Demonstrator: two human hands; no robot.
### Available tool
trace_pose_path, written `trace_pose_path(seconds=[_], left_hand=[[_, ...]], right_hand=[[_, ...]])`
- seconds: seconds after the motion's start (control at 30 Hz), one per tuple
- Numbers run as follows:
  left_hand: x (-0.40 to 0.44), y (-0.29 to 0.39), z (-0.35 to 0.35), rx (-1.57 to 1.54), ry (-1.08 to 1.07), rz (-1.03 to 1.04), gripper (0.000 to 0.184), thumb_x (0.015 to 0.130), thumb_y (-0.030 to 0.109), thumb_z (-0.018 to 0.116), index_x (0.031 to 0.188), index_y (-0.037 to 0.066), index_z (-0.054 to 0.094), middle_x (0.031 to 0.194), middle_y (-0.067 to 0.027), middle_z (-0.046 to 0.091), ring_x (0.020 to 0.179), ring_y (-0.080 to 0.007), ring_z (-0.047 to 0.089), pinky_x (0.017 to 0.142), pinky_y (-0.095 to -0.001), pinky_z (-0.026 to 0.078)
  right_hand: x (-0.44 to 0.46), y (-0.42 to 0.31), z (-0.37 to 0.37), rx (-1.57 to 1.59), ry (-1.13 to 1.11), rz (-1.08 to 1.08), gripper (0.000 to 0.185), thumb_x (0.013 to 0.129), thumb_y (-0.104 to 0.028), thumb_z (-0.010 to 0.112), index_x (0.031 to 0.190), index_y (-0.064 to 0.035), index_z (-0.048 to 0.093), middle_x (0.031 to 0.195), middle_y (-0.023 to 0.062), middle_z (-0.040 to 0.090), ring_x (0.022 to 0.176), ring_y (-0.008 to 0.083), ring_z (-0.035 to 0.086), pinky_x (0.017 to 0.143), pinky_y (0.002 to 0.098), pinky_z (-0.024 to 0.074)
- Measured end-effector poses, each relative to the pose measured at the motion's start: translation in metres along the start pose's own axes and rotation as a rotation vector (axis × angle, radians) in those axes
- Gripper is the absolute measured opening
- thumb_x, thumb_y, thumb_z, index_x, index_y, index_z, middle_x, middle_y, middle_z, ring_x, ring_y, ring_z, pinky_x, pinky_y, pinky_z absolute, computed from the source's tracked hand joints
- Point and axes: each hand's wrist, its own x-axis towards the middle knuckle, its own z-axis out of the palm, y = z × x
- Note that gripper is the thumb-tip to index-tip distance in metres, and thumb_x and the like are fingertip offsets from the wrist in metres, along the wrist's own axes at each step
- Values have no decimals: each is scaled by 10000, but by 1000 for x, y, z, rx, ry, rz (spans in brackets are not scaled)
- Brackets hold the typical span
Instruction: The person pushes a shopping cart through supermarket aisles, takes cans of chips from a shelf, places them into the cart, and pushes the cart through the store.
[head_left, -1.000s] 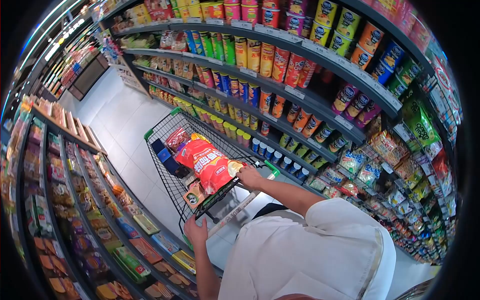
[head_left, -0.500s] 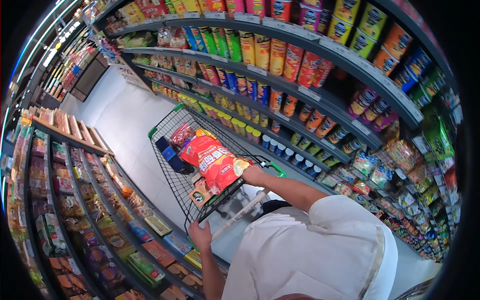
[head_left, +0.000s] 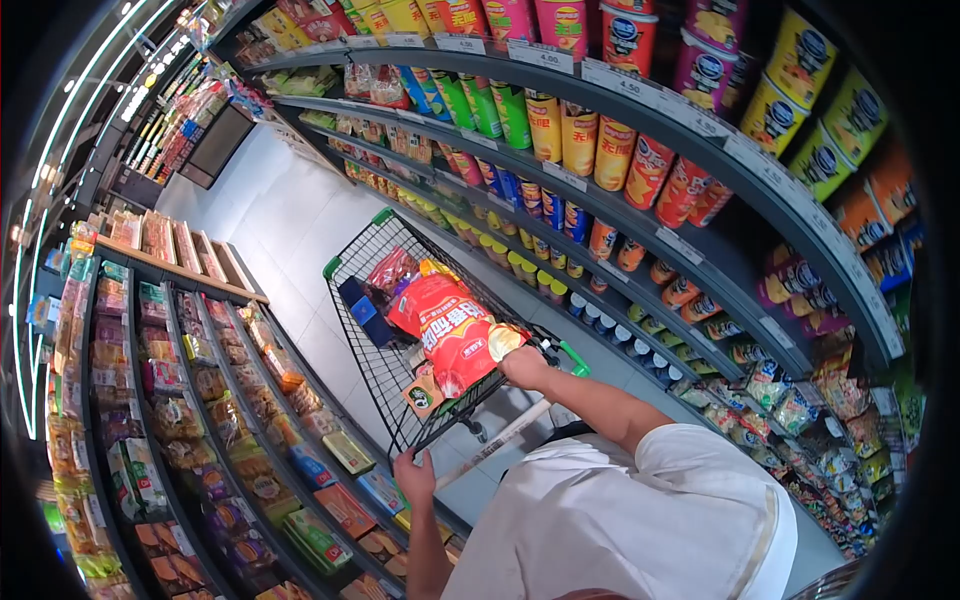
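Observation:
A black wire shopping cart (head_left: 372, 365) with green corners stands in front of me. Inside it lie a large red snack bag (head_left: 452, 335), a dark blue box (head_left: 367, 312), a red-and-clear packet (head_left: 393, 270) and a tan box (head_left: 423, 397). My right hand (head_left: 524, 368) is closed on the bag's near, yellowish corner, by the right end of the white cart handle (head_left: 495, 440). At the handle's left end my left hand (head_left: 414, 477) rests against the cart's rear edge, thumb apart from the fingers; part of its fingers is hidden.
Shelves of snack canisters (head_left: 580, 135) run along the right of the aisle, with hanging snack packets (head_left: 800, 410) nearer. Low shelves of packaged food (head_left: 215, 430) line the left. Pale floor tiles (head_left: 290, 215) lead to a dark display counter (head_left: 215, 150).
The view has shifted, so the cart and both hands appear farther right and the canisters at upper right look larger. My right hand is still on the bag's corner.

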Motion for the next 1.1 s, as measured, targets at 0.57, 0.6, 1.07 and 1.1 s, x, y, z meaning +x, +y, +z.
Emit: trace_pose_path(seconds=[0.57, 0.6, 1.07, 1.1], left_hand=[[62, 20, 10, 1, -5, -95, 431, 894, 356, 761, 1140, 3, 738, 1157, -212, 698, 1145, -395, 629, 1012, -474, 490], [67, 21, 9, -1, -11, -111, 434, 893, 359, 762, 1140, 4, 739, 1159, -212, 697, 1146, -396, 629, 1015, -474, 489], [134, -34, -7, -13, 12, 29, 393, 888, 357, 770, 1088, 20, 760, 1083, -167, 728, 1130, -360, 644, 982, -476, 506], [140, -36, -10, -16, 11, 32, 391, 889, 359, 767, 1087, 21, 762, 1079, -166, 729, 1135, -360, 642, 986, -477, 503]], right_hand=[[68, 25, -37, -32, -27, -26, 259, 798, -325, 838, 955, -126, 781, 951, 115, 773, 939, 322, 751, 797, 452, 596], [70, 23, -38, -39, -37, -14, 272, 805, -331, 834, 990, -141, 774, 965, 110, 770, 950, 322, 748, 804, 456, 593], [112, -16, -30, -33, 8, 80, 280, 830, -388, 807, 977, -153, 768, 942, 97, 760, 929, 324, 739, 790, 476, 580], [116, -20, -31, -41, 17, 87, 277, 832, -390, 802, 973, -154, 769, 941, 97, 760, 927, 324, 739, 788, 477, 580]])
